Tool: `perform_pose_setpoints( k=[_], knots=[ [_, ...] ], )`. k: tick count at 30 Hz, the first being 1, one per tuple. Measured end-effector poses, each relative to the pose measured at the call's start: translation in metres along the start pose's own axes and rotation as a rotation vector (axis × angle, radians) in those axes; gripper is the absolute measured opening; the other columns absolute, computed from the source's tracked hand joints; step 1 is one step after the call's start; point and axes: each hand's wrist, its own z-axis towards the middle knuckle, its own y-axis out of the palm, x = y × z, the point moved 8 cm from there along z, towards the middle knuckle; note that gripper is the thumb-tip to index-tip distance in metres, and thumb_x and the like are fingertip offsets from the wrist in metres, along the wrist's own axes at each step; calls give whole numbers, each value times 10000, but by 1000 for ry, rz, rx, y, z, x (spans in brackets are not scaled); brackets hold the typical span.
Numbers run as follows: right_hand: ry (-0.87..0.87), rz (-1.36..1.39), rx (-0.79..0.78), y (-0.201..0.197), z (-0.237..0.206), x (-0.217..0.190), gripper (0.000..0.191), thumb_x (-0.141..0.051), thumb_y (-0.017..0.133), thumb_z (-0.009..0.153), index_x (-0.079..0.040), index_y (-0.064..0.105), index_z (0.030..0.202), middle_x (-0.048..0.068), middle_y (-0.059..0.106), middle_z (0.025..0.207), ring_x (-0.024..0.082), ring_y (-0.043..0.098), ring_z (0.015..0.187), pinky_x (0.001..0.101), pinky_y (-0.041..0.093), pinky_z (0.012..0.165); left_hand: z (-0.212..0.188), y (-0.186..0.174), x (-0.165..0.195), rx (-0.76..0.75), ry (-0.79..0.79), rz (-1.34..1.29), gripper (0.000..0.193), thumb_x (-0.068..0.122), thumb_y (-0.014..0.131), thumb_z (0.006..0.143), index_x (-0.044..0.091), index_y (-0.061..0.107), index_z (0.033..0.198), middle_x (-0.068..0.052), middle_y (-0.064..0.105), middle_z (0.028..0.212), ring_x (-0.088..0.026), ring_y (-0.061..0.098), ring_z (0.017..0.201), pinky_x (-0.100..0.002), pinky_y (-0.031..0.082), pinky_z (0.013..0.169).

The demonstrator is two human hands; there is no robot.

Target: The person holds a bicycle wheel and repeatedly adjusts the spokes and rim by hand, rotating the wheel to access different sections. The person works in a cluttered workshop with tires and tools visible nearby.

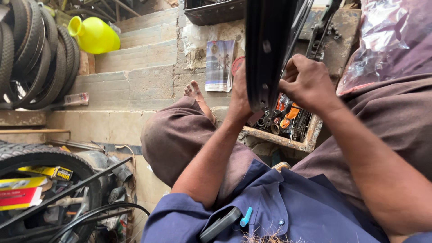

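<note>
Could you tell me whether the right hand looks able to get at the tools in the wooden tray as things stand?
Probably yes: the right hand is just above the wooden tray, nothing between, though it grips the wheel rim.

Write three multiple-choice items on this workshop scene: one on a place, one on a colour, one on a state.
1. Where does the tool tray lie?
A. below the wheel rim, between the knees
B. on the top step
C. on the stacked tyres

2. What colour is the jug on the steps?
A. red
B. yellow
C. white

3. How is the wheel rim held?
A. lying flat on the floor
B. hung from a hook
C. upright, a hand on each side

Answers:
1 A: the tray of tools shows just under the rim, between the legs.
2 B: the jug is bright yellow.
3 C: the left hand presses one side of the rim, the right hand grips the other.
</note>
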Motion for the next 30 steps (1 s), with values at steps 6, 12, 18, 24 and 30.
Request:
perform_pose_setpoints(
  k=[6, 12, 18, 24, 30],
  knots=[
    [-112, 487, -389, -3, -1, -11, 314, -93, 830, 814, 14, 744, 1096, 120, 797, 1000, 185, 739, 905, 320, 603, 826, -6, 7, -26, -63, -36, -99, 458, 173, 772, 924, 27, 571, 1309, -127, 660, 1203, -263, 675, 1114, -395, 547, 988],
    [272, 310, 36, -32, 6, 18, 360, -63, 767, 904, -45, 701, 1257, 131, 761, 1067, 174, 750, 844, 301, 638, 743, -22, 19, -47, -52, 69, -67, 372, 98, 680, 991, -1, 582, 1336, -167, 637, 1263, -332, 640, 1201, -399, 501, 1081],
    [62, 206, -19, -9, 26, 31, 198, -64, 700, 948, 2, 720, 1133, 135, 765, 991, 176, 743, 835, 332, 610, 745, -17, 20, -47, -52, 48, 60, 455, 126, 631, 999, -35, 505, 1405, -209, 614, 1323, -330, 602, 1274, -401, 466, 1147],
    [-177, -170, 70, 3, 38, 38, 209, -142, 685, 865, -40, 757, 1034, 168, 759, 912, 289, 739, 813, 404, 581, 728, -1, 34, -47, 2, -344, -681, 514, 91, 528, 1064, -44, 428, 1550, -184, 547, 1519, -211, 528, 1400, -333, 423, 1186],
    [-172, -244, 167, 10, 14, 24, 311, -318, 714, 928, -63, 770, 1098, 236, 722, 936, 420, 705, 894, 503, 563, 746, 11, 24, -31, -2, -400, -422, 533, 304, 579, 1088, -27, 523, 1503, -208, 650, 1391, -204, 629, 1264, -346, 535, 1034]
  ],
)
